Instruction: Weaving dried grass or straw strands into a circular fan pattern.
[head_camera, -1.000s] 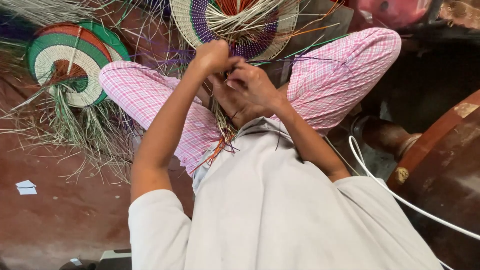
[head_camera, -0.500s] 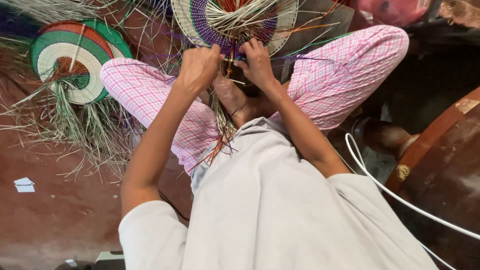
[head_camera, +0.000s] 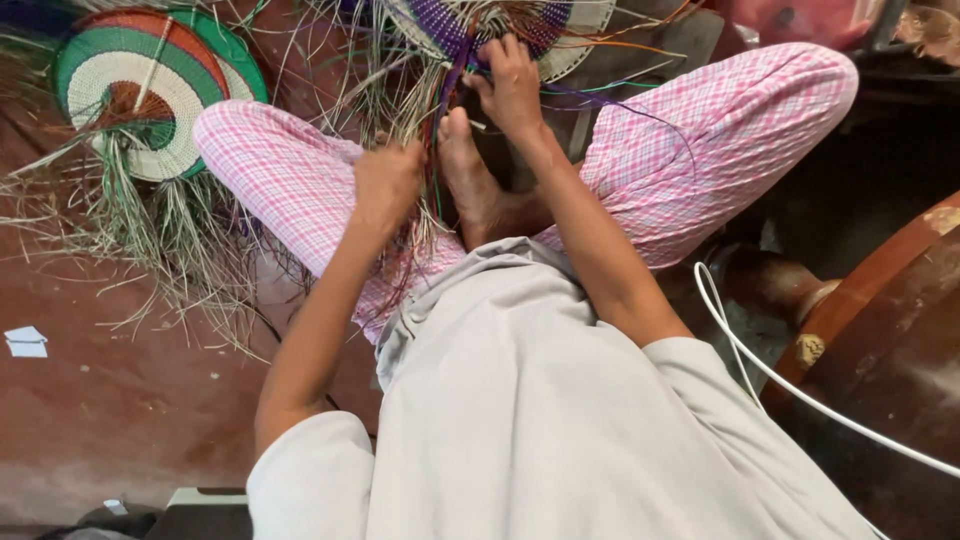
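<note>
Since the earlier frame, your left hand (head_camera: 388, 185) is dropping toward six o'clock, fingers closing round loose straw strands (head_camera: 425, 120), tensioning them. Your right hand (head_camera: 510, 85) is pinching the woven fan (head_camera: 470, 22) at twelve o'clock, steadying it.
</note>
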